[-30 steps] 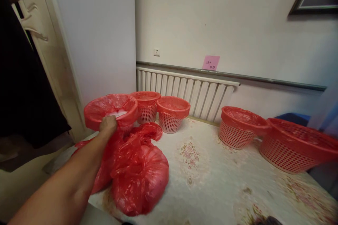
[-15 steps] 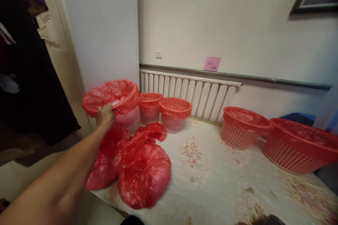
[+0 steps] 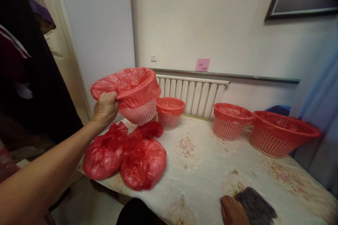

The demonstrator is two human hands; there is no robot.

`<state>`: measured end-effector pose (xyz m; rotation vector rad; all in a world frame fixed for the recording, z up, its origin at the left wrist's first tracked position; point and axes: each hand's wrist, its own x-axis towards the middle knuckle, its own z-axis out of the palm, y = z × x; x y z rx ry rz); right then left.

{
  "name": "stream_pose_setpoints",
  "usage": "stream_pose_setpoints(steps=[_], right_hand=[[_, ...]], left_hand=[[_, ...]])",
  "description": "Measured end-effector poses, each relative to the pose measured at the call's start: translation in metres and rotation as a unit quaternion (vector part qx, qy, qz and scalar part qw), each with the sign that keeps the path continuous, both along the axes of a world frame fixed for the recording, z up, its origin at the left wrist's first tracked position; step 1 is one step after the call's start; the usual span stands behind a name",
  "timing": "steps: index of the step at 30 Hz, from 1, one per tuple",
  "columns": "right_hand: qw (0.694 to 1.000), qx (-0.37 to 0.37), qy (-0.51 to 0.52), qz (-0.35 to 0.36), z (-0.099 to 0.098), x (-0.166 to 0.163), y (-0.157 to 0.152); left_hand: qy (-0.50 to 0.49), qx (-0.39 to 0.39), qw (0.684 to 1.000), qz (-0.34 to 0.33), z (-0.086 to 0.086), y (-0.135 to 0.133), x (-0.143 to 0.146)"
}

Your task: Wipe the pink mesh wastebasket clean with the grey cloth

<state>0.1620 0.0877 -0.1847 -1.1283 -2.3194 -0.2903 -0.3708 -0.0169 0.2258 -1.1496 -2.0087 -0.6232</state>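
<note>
My left hand (image 3: 105, 108) is closed on the rim of a pink mesh basket (image 3: 139, 112) lined with a red plastic bag (image 3: 126, 82). It holds the basket tilted in the air above the table's far left corner. Below it, two stuffed red plastic bags (image 3: 105, 154) (image 3: 144, 163) lie on the patterned tablecloth (image 3: 200, 168). My right hand (image 3: 233, 211) rests at the table's near edge against a dark grey textured thing (image 3: 255, 205); its fingers are hidden.
Three more red-lined baskets stand along the back: a small one (image 3: 170, 112), a medium one (image 3: 232, 120) and a wide one (image 3: 282, 134). Behind them are a white radiator (image 3: 192, 91) and a pink note (image 3: 202, 64). A person in dark clothing (image 3: 18, 77) stands at the left by the door.
My left hand has lifted the lined basket off the table, up and to the right. The view has shifted, and my right hand and the dark thing have come into sight.
</note>
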Motion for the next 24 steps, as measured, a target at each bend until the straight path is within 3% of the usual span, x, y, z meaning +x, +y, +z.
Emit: stream_pose_setpoints(steps=[5, 8, 10, 13, 17, 21, 24], right_hand=[[0.997, -0.054, 0.055, -0.015, 0.008, -0.007, -0.004], [0.977, -0.129, 0.171, 0.003, 0.022, -0.013, 0.002], [0.941, -0.189, 0.281, -0.002, 0.040, -0.018, 0.005], [0.847, -0.295, 0.442, -0.002, 0.076, -0.021, 0.004], [0.674, -0.412, 0.612, 0.033, 0.119, -0.016, -0.015], [0.539, -0.438, 0.714, 0.088, 0.138, -0.007, -0.036], [0.467, -0.423, 0.769, 0.105, 0.145, -0.001, -0.044]], left_hand=[[0.014, -0.024, 0.993, -0.114, 0.000, -0.004, 0.079], [-0.005, -0.052, 0.980, -0.190, -0.018, 0.000, 0.128], [-0.028, -0.075, 0.968, -0.236, -0.037, 0.005, 0.158], [-0.075, -0.109, 0.947, -0.292, -0.073, 0.011, 0.201], [-0.100, -0.164, 0.922, -0.335, -0.121, 0.010, 0.250], [-0.094, -0.201, 0.910, -0.351, -0.151, -0.003, 0.291], [-0.064, -0.242, 0.902, -0.352, -0.158, -0.016, 0.311]])
